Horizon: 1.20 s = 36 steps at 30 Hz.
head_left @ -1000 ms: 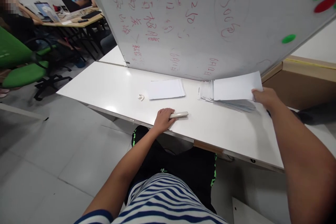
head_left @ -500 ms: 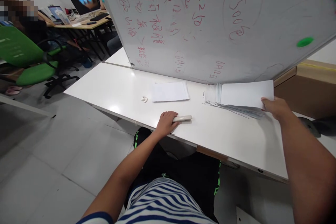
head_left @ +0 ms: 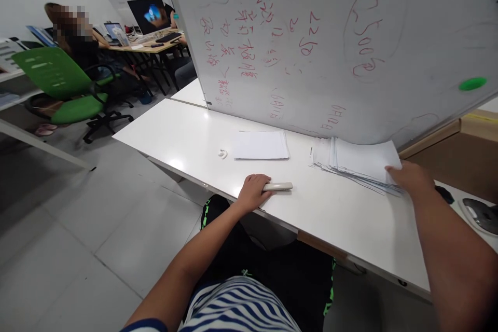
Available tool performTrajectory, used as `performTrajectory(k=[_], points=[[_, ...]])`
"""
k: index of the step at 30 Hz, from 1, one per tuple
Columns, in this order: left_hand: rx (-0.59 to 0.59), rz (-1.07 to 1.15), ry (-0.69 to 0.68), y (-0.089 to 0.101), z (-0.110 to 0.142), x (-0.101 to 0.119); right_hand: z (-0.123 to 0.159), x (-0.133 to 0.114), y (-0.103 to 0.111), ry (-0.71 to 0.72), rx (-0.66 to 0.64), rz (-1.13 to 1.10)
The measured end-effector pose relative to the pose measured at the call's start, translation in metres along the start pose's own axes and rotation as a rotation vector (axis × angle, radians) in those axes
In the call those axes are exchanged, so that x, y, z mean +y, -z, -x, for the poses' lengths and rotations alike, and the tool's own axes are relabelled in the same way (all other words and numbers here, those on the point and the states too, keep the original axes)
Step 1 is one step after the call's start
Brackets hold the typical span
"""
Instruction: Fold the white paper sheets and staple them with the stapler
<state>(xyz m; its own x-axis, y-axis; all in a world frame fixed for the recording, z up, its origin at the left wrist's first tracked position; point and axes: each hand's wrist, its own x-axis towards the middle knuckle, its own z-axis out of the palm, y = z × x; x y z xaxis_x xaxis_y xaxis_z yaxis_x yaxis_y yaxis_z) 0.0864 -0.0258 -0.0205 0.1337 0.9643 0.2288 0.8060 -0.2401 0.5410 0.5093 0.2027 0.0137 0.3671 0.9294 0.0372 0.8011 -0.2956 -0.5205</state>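
My left hand [head_left: 252,192] rests at the near edge of the white table [head_left: 175,135], fingers curled round the end of a slim beige tool [head_left: 277,186] lying flat. My right hand [head_left: 408,176] lies on the right end of a fanned stack of white paper sheets [head_left: 358,163], pressing the top sheet down onto it. A smaller separate pile of white sheets [head_left: 261,145] lies in the middle of the table. A small white curled bit [head_left: 222,153] sits just left of it.
A large whiteboard [head_left: 330,46] with red writing and a green magnet [head_left: 472,83] leans behind the table. A cardboard box [head_left: 459,150] stands at right, a grey round object [head_left: 480,212] beside it. Green chair [head_left: 58,83] and people at a desk far left.
My right hand has lowered the lifted top sheet back onto the stack. The view has shifted; my left hand has stayed on the beige tool.
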Motion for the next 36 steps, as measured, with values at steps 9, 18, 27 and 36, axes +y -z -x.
performTrajectory(k=[9, 18, 27, 36], points=[[0.014, -0.01, 0.003, -0.001, 0.001, 0.0, 0.031, 0.0, -0.022, 0.026, 0.225, 0.137], [0.03, 0.003, 0.011, -0.003, 0.001, -0.002, 0.119, -0.052, -0.073, 0.492, 0.259, -0.065], [0.037, -0.025, -0.068, -0.001, 0.006, -0.003, 0.229, -0.118, -0.096, 0.963, -0.247, -0.301], [-0.115, -0.086, -0.226, 0.005, 0.016, 0.009, 0.301, -0.114, -0.112, 0.552, -0.039, -0.31]])
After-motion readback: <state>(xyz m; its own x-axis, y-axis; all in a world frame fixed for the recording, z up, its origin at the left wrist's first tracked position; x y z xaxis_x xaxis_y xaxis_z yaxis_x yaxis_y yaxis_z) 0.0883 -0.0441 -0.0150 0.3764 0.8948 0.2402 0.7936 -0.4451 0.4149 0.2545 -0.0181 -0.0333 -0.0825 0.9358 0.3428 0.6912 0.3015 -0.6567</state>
